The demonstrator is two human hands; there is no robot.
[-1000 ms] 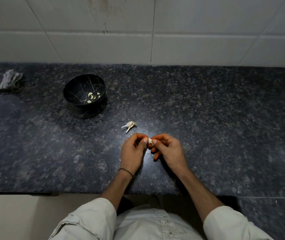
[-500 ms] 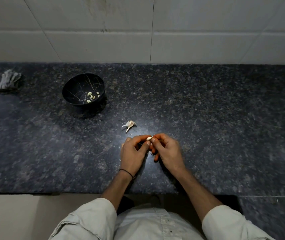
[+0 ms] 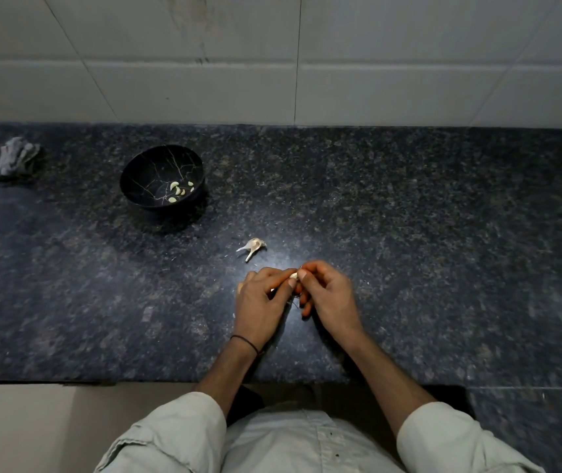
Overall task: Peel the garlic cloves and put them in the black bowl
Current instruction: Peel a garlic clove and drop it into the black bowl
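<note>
Garlic clove (image 3: 293, 275), 1, small and pale, is pinched between 2 hands, left hand (image 3: 262, 302) and right hand (image 3: 330, 298), each grip curled on it, over the speckled stone bench (image 3: 443, 233) near its front edge. Back left, 1 round black bowl (image 3: 143, 179) with thin pale veins holds about 6 crescent peeled cloves (image 3: 177, 191). 1 papery garlic scrap (image 3: 253, 245) lies between bowl and hands. 1 crumpled cloth (image 3: 10, 160) sits at the left edge.

**Polished stone, glossy bowl**

The desk (image 3: 409, 233) is dark speckled stone, polished. The black bowl (image 3: 141, 175) looks glossy. The wall tiles (image 3: 409, 46) are smooth. The garlic clove (image 3: 293, 275) is smooth, the husk (image 3: 253, 246) papery, the rag (image 3: 6, 160) matt cloth.
</note>
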